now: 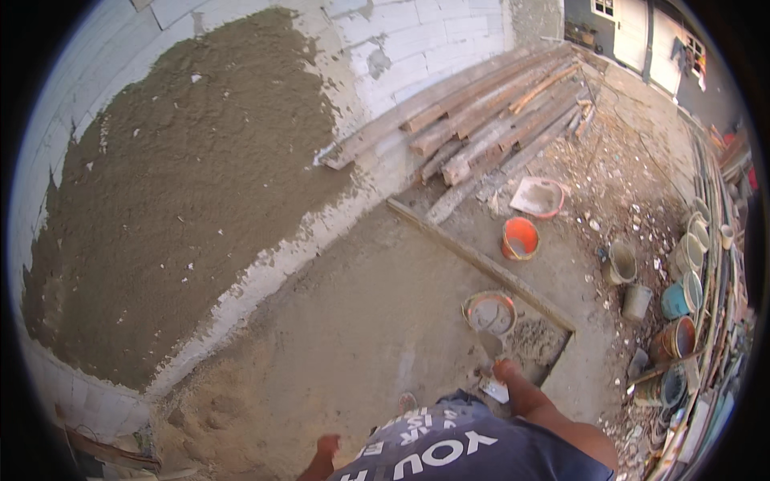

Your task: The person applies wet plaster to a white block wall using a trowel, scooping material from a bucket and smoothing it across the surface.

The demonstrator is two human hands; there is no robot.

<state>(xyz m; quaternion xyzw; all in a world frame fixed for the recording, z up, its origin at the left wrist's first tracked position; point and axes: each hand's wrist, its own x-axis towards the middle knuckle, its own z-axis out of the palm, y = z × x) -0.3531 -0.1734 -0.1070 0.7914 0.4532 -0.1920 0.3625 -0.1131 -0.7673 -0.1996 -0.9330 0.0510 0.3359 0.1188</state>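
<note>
My right hand [505,370] is closed around a trowel [491,345]. The trowel's grey blade points away from me, toward a round orange-rimmed bucket [466,306] with grey mortar inside. Next to that bucket, a heap of wet mortar [539,341] lies in the corner of a wooden-edged patch of ground. Low in the view, my left hand [327,445] hangs at my side over the sandy ground, away from any tool. Its fingers look loosely apart and nothing shows in them. Just below my right hand is a flat whitish object [494,390], its kind unclear.
Wet grey plaster [200,176] covers much of the pale block wall [401,28] on the left. Long timber planks [497,112] lie along it. A wooden edging board [481,264] crosses the ground. Beyond stand an orange bucket [520,238], a pale tub [539,196] and several old buckets [682,297].
</note>
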